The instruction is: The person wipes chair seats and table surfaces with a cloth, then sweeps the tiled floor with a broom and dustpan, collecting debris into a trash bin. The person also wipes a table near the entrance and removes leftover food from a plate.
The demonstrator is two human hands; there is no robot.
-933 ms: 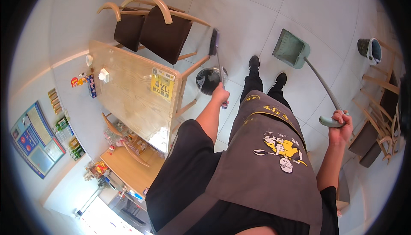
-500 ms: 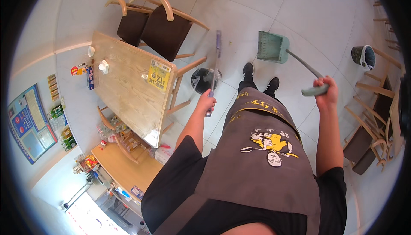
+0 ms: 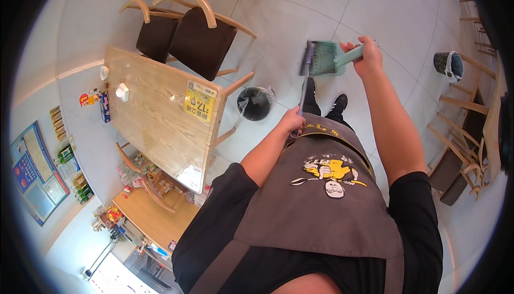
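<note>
Your broom blurred at its head, its handle partly hidden in your left hand, the dustpan partly covered at its grip by your right hand, the yellow sheet by the table's right edge with fine print too small to read

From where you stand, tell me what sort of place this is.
Probably a small eatery: a wooden table bears a yellow printed card, dark-seated chairs stand beside it, and a grey-brown apron is being worn.
</note>
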